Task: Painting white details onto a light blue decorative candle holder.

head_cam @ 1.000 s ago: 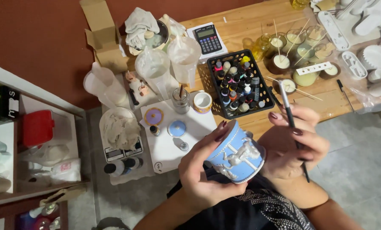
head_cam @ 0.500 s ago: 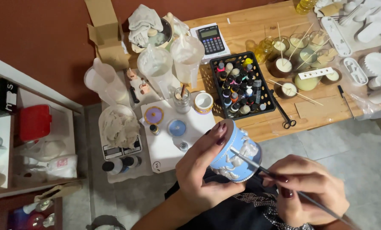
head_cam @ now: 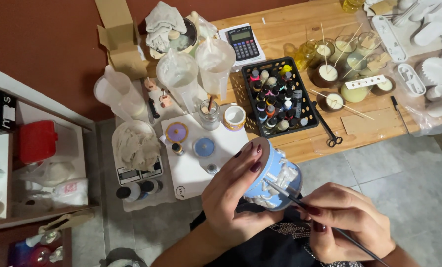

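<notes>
My left hand (head_cam: 233,198) grips a round blue jar (head_cam: 273,175) with white raised figures on its side, held tilted over my lap. My right hand (head_cam: 352,227) holds a thin dark paintbrush (head_cam: 300,200) whose tip touches the white relief on the jar. Both hands are below the front edge of the wooden table (head_cam: 300,29).
On the table stand a black crate of small paint bottles (head_cam: 279,96), a calculator (head_cam: 243,42), scissors (head_cam: 327,128), glass candle cups with sticks (head_cam: 337,64), plastic jugs (head_cam: 181,74), a white board with small lids (head_cam: 201,148) and a scale (head_cam: 137,153). Shelves (head_cam: 28,148) are at the left.
My right hand came down from beside the jar to below it, and the brush tip now rests on the jar's white figures. The left hand has turned the jar slightly.
</notes>
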